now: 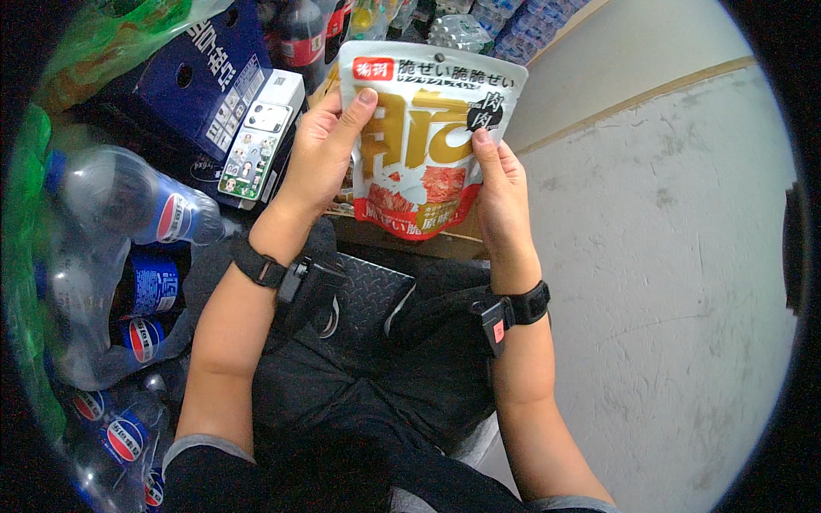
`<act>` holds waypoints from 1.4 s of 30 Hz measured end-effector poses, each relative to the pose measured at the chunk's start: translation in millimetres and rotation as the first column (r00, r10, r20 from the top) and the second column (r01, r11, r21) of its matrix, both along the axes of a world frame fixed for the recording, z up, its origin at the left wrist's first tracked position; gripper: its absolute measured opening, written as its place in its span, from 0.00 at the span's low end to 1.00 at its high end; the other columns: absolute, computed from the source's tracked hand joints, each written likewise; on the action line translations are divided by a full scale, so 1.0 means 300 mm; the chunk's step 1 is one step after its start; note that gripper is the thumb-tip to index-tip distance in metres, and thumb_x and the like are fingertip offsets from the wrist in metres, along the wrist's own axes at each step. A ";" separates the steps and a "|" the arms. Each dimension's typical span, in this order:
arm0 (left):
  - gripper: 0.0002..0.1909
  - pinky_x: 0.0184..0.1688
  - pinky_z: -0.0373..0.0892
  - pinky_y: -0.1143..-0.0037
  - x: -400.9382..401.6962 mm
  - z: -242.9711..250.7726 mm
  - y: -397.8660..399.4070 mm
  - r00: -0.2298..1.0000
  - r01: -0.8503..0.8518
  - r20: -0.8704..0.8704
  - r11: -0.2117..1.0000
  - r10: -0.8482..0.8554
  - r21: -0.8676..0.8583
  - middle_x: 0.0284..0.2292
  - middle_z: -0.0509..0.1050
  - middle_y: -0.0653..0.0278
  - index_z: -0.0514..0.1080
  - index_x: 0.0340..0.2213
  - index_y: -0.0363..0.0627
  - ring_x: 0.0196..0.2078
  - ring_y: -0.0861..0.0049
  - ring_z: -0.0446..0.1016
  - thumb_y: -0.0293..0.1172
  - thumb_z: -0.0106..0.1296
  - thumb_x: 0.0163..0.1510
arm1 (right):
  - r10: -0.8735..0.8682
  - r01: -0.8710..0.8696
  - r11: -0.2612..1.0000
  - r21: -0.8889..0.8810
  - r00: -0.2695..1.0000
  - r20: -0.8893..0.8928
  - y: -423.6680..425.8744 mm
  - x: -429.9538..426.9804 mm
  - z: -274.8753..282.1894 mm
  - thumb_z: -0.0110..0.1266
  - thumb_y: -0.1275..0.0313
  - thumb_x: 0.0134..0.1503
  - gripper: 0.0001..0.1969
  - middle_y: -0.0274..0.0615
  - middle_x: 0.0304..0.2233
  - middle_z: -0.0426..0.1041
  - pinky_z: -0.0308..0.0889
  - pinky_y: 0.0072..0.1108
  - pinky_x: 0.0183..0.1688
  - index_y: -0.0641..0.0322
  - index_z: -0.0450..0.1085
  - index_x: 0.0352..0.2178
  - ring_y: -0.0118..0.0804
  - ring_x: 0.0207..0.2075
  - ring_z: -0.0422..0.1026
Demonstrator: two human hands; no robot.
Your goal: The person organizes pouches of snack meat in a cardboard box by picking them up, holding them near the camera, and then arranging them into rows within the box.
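Observation:
A white, gold and red snack pouch (417,141) hangs upright in front of me, its printed front facing up at me. It bears writing and a picture of reddish meat pieces. My left hand (327,144) pinches its left edge, thumb on the front. On the opposite edge, my right hand (503,186) grips it the same way, thumb pressed on the front. The fingers behind the pouch are mostly hidden. Each wrist wears a black strap with a small device. The pouch's top edge appears flat, with a small round hang hole.
Left of me stand shrink-wrapped Pepsi bottles (173,215) and a dark blue carton (199,83). A phone in a patterned case (256,147) lies by the carton. More bottles (301,32) stand at the back. A scuffed white wall (654,256) closes off the right.

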State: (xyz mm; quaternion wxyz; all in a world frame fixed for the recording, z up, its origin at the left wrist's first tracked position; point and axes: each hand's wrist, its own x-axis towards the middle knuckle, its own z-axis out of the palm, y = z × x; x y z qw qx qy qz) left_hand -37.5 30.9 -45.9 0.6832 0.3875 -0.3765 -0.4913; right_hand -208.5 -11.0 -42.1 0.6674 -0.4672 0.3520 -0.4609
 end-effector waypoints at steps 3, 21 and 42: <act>0.16 0.41 0.60 0.82 0.017 -0.013 0.000 0.997 -0.063 0.053 0.998 0.063 0.011 0.34 0.69 0.65 0.66 0.36 0.39 0.36 0.84 0.66 0.38 0.44 0.50 | 0.044 -0.044 0.999 0.001 0.998 -0.033 0.004 0.005 -0.010 0.45 0.65 0.52 0.12 0.33 0.30 0.69 0.60 0.13 0.34 0.64 0.67 0.32 0.20 0.30 0.65; 0.12 0.33 0.63 0.84 -0.004 -0.001 0.016 0.987 0.034 0.157 0.999 -0.039 0.035 0.29 0.71 0.66 0.68 0.31 0.38 0.29 0.87 0.67 0.35 0.48 0.48 | -0.140 0.139 0.989 -0.056 0.990 -0.014 0.004 0.003 0.011 0.49 0.67 0.49 0.10 0.34 0.25 0.70 0.61 0.12 0.29 0.63 0.67 0.29 0.20 0.26 0.66; 0.13 0.30 0.62 0.88 -0.013 -0.010 0.009 0.998 -0.023 0.061 1.000 0.022 0.000 0.25 0.71 0.67 0.70 0.28 0.35 0.26 0.90 0.66 0.34 0.44 0.50 | -0.165 0.165 0.986 0.000 0.986 0.028 0.000 0.002 -0.004 0.44 0.67 0.51 0.10 0.32 0.21 0.70 0.60 0.11 0.26 0.61 0.67 0.23 0.19 0.21 0.66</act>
